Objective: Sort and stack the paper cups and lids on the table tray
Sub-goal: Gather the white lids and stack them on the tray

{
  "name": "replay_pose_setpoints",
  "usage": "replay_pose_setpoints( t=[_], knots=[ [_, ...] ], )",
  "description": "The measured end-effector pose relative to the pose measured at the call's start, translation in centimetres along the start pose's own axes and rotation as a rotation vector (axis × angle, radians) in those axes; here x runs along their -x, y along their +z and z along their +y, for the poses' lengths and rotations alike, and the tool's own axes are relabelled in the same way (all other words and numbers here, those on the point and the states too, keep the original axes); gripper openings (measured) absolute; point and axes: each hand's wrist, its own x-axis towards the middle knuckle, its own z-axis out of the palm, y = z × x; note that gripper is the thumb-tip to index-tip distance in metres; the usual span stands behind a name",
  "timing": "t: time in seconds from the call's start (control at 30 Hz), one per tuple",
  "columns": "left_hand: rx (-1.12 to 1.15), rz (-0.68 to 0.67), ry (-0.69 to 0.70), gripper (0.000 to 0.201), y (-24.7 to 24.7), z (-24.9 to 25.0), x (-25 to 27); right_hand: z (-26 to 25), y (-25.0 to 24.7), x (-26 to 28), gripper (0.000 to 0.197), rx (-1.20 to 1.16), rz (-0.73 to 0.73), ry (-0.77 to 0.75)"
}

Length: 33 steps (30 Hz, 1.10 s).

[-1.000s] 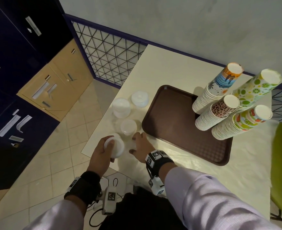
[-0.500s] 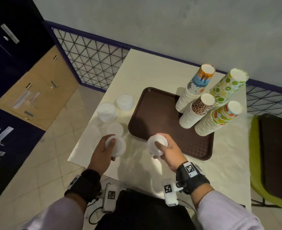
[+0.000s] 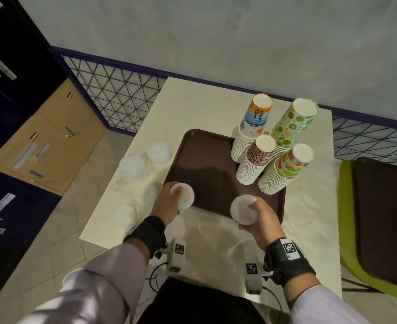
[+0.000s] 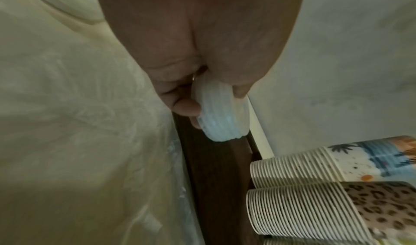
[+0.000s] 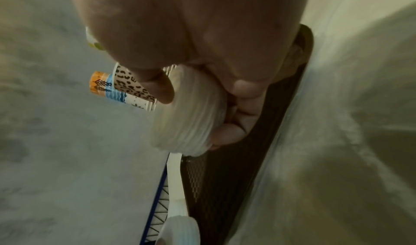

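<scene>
My left hand (image 3: 169,202) grips a stack of white lids (image 3: 184,196) at the near left edge of the brown tray (image 3: 206,164). In the left wrist view my fingers curl round that lid stack (image 4: 221,113). My right hand (image 3: 258,218) holds a second white lid stack (image 3: 243,209) over the tray's near edge; the right wrist view shows this stack (image 5: 191,115) wrapped by thumb and fingers. Several tall stacks of patterned paper cups (image 3: 257,160) stand on the tray's right side. More lid stacks (image 3: 132,166) sit on the table left of the tray.
The cream table (image 3: 192,99) stands against a grey wall with a wire grille (image 3: 113,90) to its left. A green chair (image 3: 379,220) sits to the right. Dark and tan cabinets (image 3: 40,141) stand at the left, across tiled floor.
Both hands have carried their lid stacks rightward from the table's left part to the tray's near edge. The right hand picked up its stack within the last second.
</scene>
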Motion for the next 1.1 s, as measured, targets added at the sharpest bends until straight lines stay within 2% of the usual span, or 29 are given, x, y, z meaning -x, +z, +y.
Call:
replay_pose_setpoints(
  t=[0.07, 0.13, 0.23, 0.43, 0.57, 0.7, 0.83, 0.9, 1.0, 1.1],
  knots=[
    [0.013, 0.019, -0.057, 0.030, 0.6, 0.5, -1.5, 0.0, -0.9, -0.4, 0.030, 0.002, 0.007, 0.002],
    [0.005, 0.032, -0.078, 0.032, 1.0, 0.8, -3.1, -0.4, -1.6, -0.8, 0.021, 0.027, 0.010, -0.012],
    [0.009, 0.031, -0.139, 0.034, 1.3, 1.1, -4.9, -0.8, -2.3, -1.2, 0.027, 0.102, 0.003, -0.028],
    [0.064, 0.079, -0.225, 0.037, 1.4, 0.9, -5.9, -1.0, -2.8, -1.5, 0.031, 0.100, -0.012, -0.017],
    [0.042, 0.069, -0.228, 0.040, 1.1, 0.8, -6.4, -1.5, -1.9, -2.0, 0.048, -0.019, 0.052, 0.050],
    [-0.108, 0.007, -0.181, 0.045, 0.5, 0.4, -7.0, -1.3, -0.8, -2.5, 0.049, -0.051, 0.057, 0.043],
    [-0.473, -0.020, -0.068, 0.052, 0.0, 0.1, -7.5, -0.8, 0.7, -3.3, 0.059, -0.004, 0.065, 0.043],
    [-0.651, -0.002, -0.033, 0.052, 0.0, 0.1, -7.7, -0.6, 1.3, -3.5, 0.053, 0.030, 0.054, 0.041],
    [-0.758, 0.005, 0.010, 0.053, -0.1, 0.4, -7.6, -0.2, 2.1, -4.0, 0.029, 0.106, 0.017, 0.005],
    [-0.814, 0.010, 0.039, 0.050, -0.1, 0.5, -7.6, 0.0, 3.3, -4.7, 0.025, 0.178, -0.007, -0.018]
  ],
)
